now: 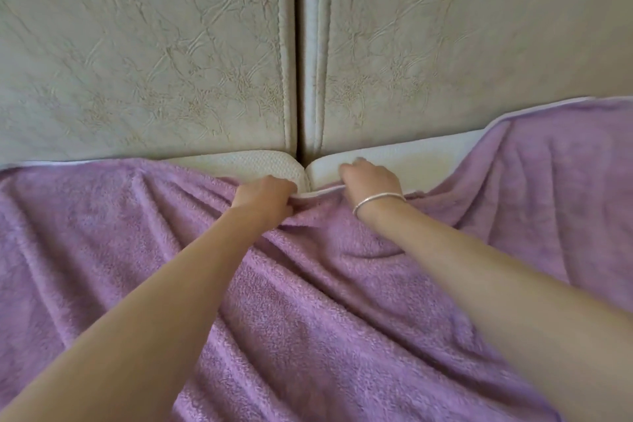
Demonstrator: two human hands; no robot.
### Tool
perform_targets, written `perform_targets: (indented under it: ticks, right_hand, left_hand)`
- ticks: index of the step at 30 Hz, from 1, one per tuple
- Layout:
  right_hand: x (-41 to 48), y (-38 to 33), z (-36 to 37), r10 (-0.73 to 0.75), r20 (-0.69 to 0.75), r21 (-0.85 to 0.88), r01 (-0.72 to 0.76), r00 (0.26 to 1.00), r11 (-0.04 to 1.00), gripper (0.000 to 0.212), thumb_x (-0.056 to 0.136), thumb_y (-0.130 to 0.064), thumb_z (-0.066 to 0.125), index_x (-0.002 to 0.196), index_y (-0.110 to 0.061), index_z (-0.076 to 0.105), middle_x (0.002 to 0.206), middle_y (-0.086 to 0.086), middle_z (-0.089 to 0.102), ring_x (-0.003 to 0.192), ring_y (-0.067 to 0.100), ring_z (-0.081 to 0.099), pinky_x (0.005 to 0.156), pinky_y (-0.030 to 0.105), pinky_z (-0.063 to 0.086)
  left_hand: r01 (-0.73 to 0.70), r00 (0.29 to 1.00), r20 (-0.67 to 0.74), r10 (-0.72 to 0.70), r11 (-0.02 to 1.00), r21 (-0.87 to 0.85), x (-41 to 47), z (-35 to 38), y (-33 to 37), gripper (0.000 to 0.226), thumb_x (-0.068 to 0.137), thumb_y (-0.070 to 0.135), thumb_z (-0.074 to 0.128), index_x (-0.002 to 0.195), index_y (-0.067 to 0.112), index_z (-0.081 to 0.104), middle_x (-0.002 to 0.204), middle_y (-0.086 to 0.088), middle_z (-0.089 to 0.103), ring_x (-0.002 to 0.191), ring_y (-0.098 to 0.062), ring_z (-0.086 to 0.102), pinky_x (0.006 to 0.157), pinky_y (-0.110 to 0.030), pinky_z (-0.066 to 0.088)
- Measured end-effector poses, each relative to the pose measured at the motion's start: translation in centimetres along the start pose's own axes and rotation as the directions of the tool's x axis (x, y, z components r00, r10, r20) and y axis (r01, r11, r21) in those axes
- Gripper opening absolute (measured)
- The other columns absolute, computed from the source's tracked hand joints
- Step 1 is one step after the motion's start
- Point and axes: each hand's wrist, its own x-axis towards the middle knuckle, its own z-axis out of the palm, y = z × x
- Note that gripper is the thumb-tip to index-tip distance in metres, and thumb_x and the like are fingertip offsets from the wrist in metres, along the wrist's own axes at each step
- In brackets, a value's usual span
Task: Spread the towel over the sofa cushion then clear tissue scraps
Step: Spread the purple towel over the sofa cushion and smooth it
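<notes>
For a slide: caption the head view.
Left hand and right hand grip the towel edge over the cushions.

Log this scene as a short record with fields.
towel: purple, rumpled, lying over the seat cushions
left hand: grips the towel's far hem
right hand: fingers curled at the same hem, bracelet on the wrist
seat cushions: white, a strip bare beyond the hem
backrest: two beige panels with a gap between them
</notes>
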Motion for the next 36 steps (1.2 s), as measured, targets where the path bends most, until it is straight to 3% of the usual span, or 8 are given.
perform_targets:
  ticks: [6,10,12,16,19,24,29,36]
  right_hand:
    - [3.2,0.1,-1.9,-0.013,-0.264,0.099,0.040,0.965,0.994,0.031,0.098,-0.007,0.031,0.124,-0.005,0.049,0.136,0.017,0.037,0.107,0.036,0.059,0.082,0.041,0.047]
    - [5.4,0.8,2.0,-0.041,-0.049,0.169,0.048,0.998,0.984,0.052,0.097,-0.012,0.041,0.145,-0.010,0.023,0.157,0.013,0.008,0.134,0.035,0.038,0.105,0.042,0.036]
    - [5.4,1.1,4.6,-0.071,0.069,0.086,0.064,0.995,0.994,0.069,0.096,-0.025,0.044,0.151,-0.014,0.003,0.159,0.008,-0.010,0.145,0.035,0.014,0.117,0.043,0.016]
    - [5.5,2.9,4.6,-0.135,-0.126,0.144,0.153,0.983,0.978,0.056,0.094,-0.023,0.044,0.146,-0.016,0.027,0.155,0.010,0.021,0.134,0.032,0.036,0.108,0.041,0.035]
    - [5.3,7.4,2.2,0.114,-0.259,0.241,-0.050,0.959,0.969,0.034,0.093,-0.012,0.040,0.125,-0.009,0.053,0.127,0.019,0.055,0.117,0.034,0.054,0.092,0.039,0.045]
    - [3.5,14.5,-0.4,0.355,0.034,-0.051,-0.353,0.934,0.934,0.035,0.096,-0.009,0.040,0.130,-0.011,0.049,0.135,0.014,0.053,0.127,0.030,0.049,0.102,0.035,0.039]
    - [2.6,16.9,-0.8,0.255,0.137,-0.144,-0.235,0.957,0.961,0.035,0.094,-0.007,0.042,0.129,-0.009,0.050,0.133,0.015,0.053,0.123,0.031,0.051,0.099,0.033,0.041]
    - [4.8,17.3,-0.6,0.257,-0.195,0.236,-0.209,0.946,0.949,0.036,0.096,-0.005,0.036,0.132,-0.005,0.035,0.124,0.027,0.058,0.115,0.040,0.056,0.089,0.041,0.046]
  left_hand:
    - [0.173,0.890,-0.368,-0.269,0.946,-0.273,2.7,-1.3,-0.3,0.021,0.092,0.003,0.040,0.108,0.001,0.052,0.101,-0.026,0.064,0.094,-0.042,0.061,0.063,-0.038,0.033]
    - [0.165,0.959,-0.173,-0.225,0.938,-0.304,3.5,2.2,-0.7,0.040,0.096,0.016,0.037,0.135,0.008,0.034,0.138,-0.021,0.046,0.128,-0.035,0.042,0.092,-0.045,0.039]
    - [0.130,0.984,-0.100,-0.145,0.981,-0.146,3.4,4.4,-0.7,0.055,0.099,0.029,0.028,0.149,0.016,0.007,0.158,-0.006,0.011,0.145,-0.029,0.008,0.115,-0.043,0.014]
    - [0.140,0.990,-0.013,-0.141,0.987,-0.075,3.9,4.6,-0.8,0.057,0.099,0.035,0.020,0.149,0.024,-0.006,0.158,0.002,-0.011,0.145,-0.029,-0.010,0.118,-0.043,-0.001]
    - [0.206,0.978,0.005,-0.207,0.971,-0.121,4.4,2.5,0.4,0.053,0.097,0.028,0.032,0.147,0.018,0.017,0.158,-0.006,0.010,0.144,-0.033,0.007,0.115,-0.044,0.014]
    - [0.024,0.935,-0.341,-0.098,0.976,-0.216,5.4,0.1,6.8,0.031,0.095,0.011,0.039,0.123,0.009,0.052,0.134,-0.009,0.045,0.120,-0.030,0.047,0.085,-0.041,0.043]
    - [-0.094,0.975,-0.210,0.069,0.990,-0.109,9.3,0.0,13.5,0.038,0.096,0.013,0.038,0.134,0.018,0.039,0.138,-0.007,0.043,0.113,-0.034,0.056,0.080,-0.042,0.045]
    - [0.068,0.874,-0.447,-0.191,0.959,-0.276,10.4,-1.0,12.9,0.029,0.094,0.000,0.035,0.120,0.005,0.048,0.125,-0.019,0.046,0.101,-0.042,0.057,0.069,-0.045,0.039]
